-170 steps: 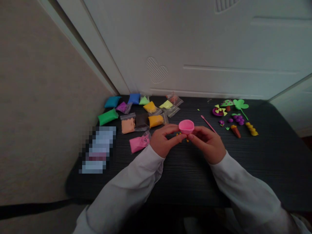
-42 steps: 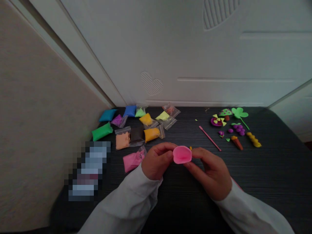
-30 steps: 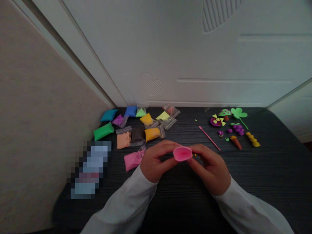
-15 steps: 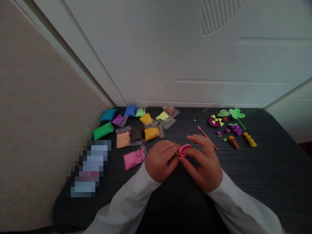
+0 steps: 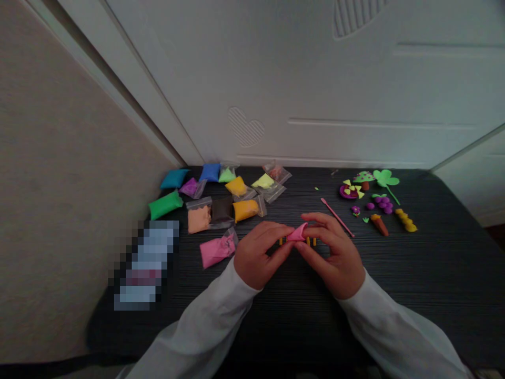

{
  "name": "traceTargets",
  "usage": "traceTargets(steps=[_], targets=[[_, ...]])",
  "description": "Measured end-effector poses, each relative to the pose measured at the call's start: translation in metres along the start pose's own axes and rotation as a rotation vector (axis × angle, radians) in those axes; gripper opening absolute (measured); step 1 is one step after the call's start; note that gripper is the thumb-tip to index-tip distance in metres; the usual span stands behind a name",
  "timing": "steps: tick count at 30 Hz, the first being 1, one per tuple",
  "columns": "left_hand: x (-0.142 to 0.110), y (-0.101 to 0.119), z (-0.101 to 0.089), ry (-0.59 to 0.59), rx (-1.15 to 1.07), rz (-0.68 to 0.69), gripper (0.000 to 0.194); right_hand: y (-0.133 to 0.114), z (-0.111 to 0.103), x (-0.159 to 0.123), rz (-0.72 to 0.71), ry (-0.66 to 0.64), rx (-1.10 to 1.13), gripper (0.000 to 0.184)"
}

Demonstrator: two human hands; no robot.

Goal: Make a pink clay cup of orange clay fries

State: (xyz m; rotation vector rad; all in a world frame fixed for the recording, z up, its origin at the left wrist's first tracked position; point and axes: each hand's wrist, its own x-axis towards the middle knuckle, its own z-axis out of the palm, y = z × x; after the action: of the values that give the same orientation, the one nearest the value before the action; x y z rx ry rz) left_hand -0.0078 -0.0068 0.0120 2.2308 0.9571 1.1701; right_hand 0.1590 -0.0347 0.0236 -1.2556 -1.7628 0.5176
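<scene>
Pink cup (image 5: 296, 233) now more sideways, apparently

You are facing a white panel (image 5: 284, 68), which is rising behind a black table (image 5: 406, 284) with fine-lined grain and rounded corners. 1 ridged heart (image 5: 246, 127) is standing out low on the panel, and part of a similar ridged shape (image 5: 359, 16) is showing at the top edge. A beige wall (image 5: 63, 189) is running along your left, and dim light is greying everything.
</scene>
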Motion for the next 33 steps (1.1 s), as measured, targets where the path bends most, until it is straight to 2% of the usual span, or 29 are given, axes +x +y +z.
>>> traceTargets(steps=[6, 11, 13, 16, 26, 33], targets=[[0.001, 0.0008, -0.0014, -0.049, -0.057, -0.048, 0.023, 0.0005, -0.001, -0.0004, -0.016, -0.006, -0.033, 0.011], [-0.0004, 0.005, 0.0001, -0.055, -0.289, -0.282, 0.026, -0.0009, -0.0022, 0.0003, 0.009, -0.017, 0.031, 0.011], [-0.0012, 0.0055, 0.0009, -0.048, -0.327, -0.32, 0.026, -0.0012, -0.0024, 0.0003, 0.012, -0.009, 0.056, 0.012], [-0.0019, 0.0048, 0.0015, -0.049, -0.29, -0.286, 0.022, -0.0008, -0.0022, 0.0, 0.039, -0.013, 0.098, 0.011], [-0.0019, 0.005, 0.0034, -0.015, -0.205, -0.133, 0.028, 0.0022, 0.0004, 0.0011, 0.134, 0.013, 0.167, 0.006], [-0.0022, 0.0043, 0.0049, -0.032, -0.235, -0.164, 0.027, 0.0009, 0.0013, 0.0013, 0.158, -0.017, 0.189, 0.005]])
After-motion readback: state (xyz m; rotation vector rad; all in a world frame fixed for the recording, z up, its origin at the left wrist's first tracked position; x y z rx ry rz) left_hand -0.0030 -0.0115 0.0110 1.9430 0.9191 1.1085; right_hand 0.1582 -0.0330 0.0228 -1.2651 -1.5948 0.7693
